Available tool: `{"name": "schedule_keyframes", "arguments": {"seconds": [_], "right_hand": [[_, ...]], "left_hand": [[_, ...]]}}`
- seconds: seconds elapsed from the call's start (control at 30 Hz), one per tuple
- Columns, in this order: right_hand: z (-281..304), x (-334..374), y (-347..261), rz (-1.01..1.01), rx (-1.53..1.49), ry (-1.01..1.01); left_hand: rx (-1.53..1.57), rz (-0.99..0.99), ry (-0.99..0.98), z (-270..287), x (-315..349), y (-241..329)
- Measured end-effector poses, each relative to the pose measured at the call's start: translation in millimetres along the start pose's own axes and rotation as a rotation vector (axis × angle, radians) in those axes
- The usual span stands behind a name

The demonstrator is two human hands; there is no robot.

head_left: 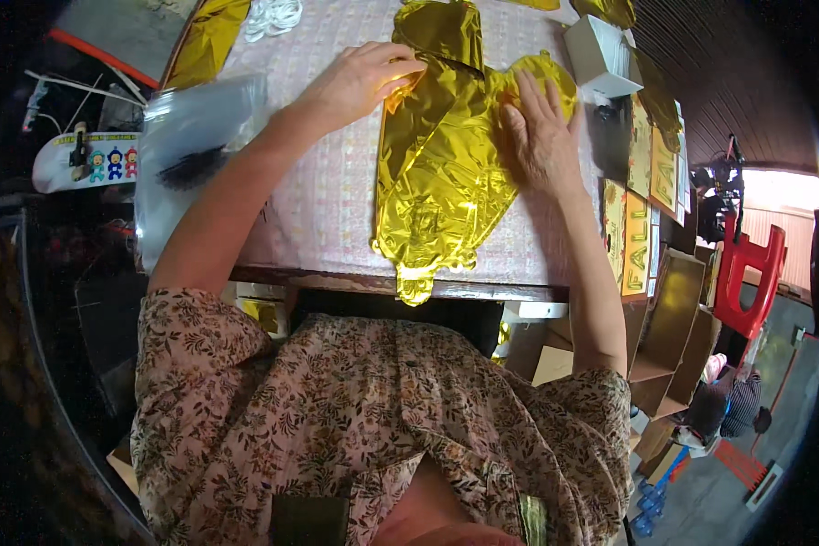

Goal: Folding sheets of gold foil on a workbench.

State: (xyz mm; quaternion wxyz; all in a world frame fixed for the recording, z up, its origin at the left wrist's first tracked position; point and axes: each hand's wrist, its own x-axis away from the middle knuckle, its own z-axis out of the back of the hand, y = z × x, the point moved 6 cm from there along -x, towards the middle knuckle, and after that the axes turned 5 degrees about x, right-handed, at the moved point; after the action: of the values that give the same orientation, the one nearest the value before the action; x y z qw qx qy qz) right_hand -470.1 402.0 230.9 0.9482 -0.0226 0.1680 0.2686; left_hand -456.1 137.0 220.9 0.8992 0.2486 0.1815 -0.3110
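Note:
A flat, uninflated gold foil balloon [446, 164] lies creased on the table in front of me. Its narrow lower end hangs slightly over the near edge. At its upper left, my left hand [362, 82] is closed, pinching a folded bit of the foil's edge between thumb and fingers. My right hand [546, 136] rests on the balloon's right side, palm down, fingers stretched out and holding nothing. Beyond my hands, another piece of gold foil [441, 32] lies at the top of the balloon; whether the two are joined I cannot tell.
The table [309, 209] has a patterned pale cover. Clear plastic bags [196, 123] lie at its left, with white ribbon or string [273, 16] behind them. A white box [602, 59] of cards or sheets stands far right, near printed yellow packages [637, 241]. Cardboard boxes [669, 318] stand right.

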Motion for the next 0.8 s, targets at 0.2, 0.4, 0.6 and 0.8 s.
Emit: {"name": "schedule_keyframes", "arguments": {"seconds": [0.2, 0.4, 0.6, 0.8], "right_hand": [[-19, -36, -35, 0.101, 0.034, -0.031], [-34, -34, -44, 0.084, -0.052, -0.057], [-33, -31, -49, 0.077, -0.027, -0.052], [-36, -30, -50, 0.079, -0.009, -0.034]], "left_hand": [[-0.173, 0.04, -0.098, -1, 2, 3], [-0.212, 0.027, -0.13, -2, -4, 5], [0.054, 0.14, -0.118, 8, -21, -3], [0.12, -0.03, 0.01, -20, -71, -7]]}}
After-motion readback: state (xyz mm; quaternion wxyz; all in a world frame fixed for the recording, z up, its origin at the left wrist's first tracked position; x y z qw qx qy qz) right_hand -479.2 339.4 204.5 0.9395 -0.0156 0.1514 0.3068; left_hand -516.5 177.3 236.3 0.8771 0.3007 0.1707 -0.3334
